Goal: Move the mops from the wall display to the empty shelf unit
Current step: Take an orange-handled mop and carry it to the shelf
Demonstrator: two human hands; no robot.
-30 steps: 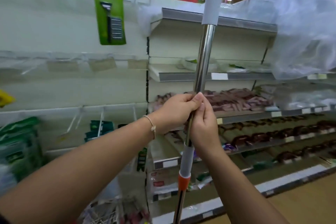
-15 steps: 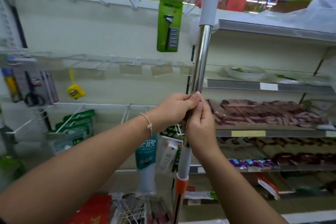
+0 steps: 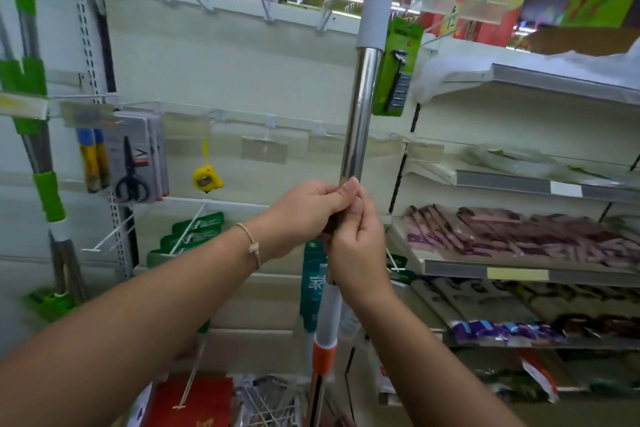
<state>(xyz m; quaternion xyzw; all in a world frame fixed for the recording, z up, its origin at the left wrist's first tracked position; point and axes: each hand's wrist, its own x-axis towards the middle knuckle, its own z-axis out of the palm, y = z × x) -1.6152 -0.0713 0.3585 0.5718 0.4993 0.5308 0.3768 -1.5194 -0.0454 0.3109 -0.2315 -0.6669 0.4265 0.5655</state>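
Purplish packets [image 3: 502,232] lie on a shelf [image 3: 457,269]

Chrome mop handle [image 3: 358,114] with grey-and-orange sleeves; green mop [image 3: 48,191].

Left hand [image 3: 308,208] and right hand [image 3: 356,253] grip an upright mop handle [image 3: 358,114] before the shelves [image 3: 540,184].

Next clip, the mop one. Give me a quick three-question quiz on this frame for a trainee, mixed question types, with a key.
1. True or false: the left hand and the right hand both grip the mop pole.
2. Which item hangs between the scissors and the pole? A) yellow tape measure B) red bucket C) blue brush
3. Fill in: the green pack partly behind the pole holds a ___.
Key: 1 true; 2 A; 3 razor.
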